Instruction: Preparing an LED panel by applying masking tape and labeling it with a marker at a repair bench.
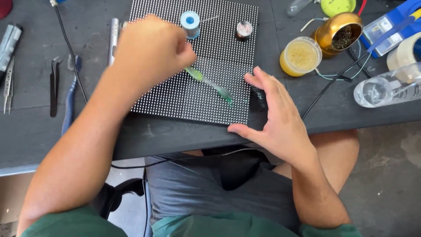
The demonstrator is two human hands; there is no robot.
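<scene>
- My left hand (151, 52) is closed around the handle end of a thin green-tinted tool (209, 85), gripping it so the tool slants down and to the right across the dotted panel (193, 94).
- The tool's tip touches the panel near its lower right part, just beside my right fingertips.
- My right hand (276, 120) is open, fingers (258, 81) spread and curved, holding nothing; it rests at the panel's right edge, thumb at the lower corner, steadying it on the bench (39, 127).
- A blue-capped spool (190, 22) and a small round tin (244, 29) stand on the panel's far part.
- A yellow paste jar (300, 55) and a gold pot (338, 31) sit to the right, tweezers (54, 85) well apart to the left.
- As I judge it, the work on the panel is mid-way: the tool is applied at one spot, and I cannot tell which spots are finished.
</scene>
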